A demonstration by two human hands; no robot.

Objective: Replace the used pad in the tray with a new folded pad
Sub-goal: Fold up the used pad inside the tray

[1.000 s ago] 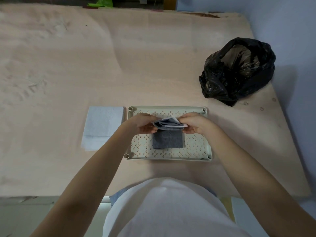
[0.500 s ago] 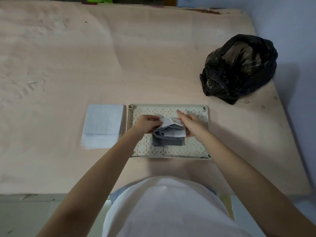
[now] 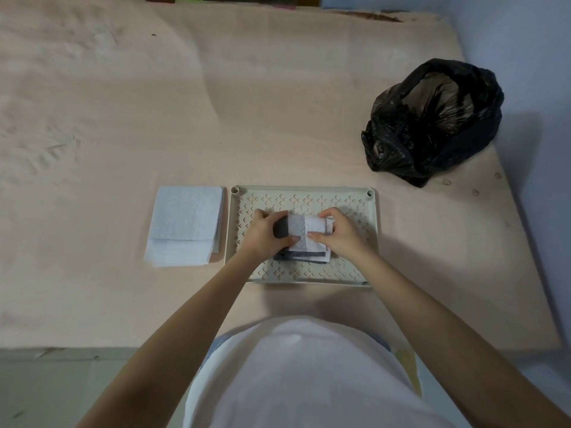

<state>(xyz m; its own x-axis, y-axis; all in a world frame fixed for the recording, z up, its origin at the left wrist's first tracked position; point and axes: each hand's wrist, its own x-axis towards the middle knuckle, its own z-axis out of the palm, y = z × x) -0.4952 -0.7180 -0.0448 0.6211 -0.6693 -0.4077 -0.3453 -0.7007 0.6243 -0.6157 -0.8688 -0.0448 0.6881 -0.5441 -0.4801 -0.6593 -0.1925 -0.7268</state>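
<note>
The used pad point(image 3: 301, 234), rolled into a grey-and-white bundle, sits over the middle of the perforated tray point(image 3: 304, 193), gripped at its ends by the left hand point(image 3: 266, 234) and right hand point(image 3: 338, 234), with the new folded pad point(image 3: 183, 223) just left of the tray and a black bag point(image 3: 432, 122) far right.

The tray point(image 3: 302, 193) is a pale cream rectangle with a raised rim, round sockets at its far corners and a floor perforated with small chevron cuts; it lies flat on the table, long side across. The used pad point(image 3: 301, 234) sits in the tray's middle, rolled and folded into a bundle, dark grey on one face and white with a faint pattern on the other. The new pad point(image 3: 185, 223) is pale blue-white, folded flat, lying just beside the tray's left edge.
</note>
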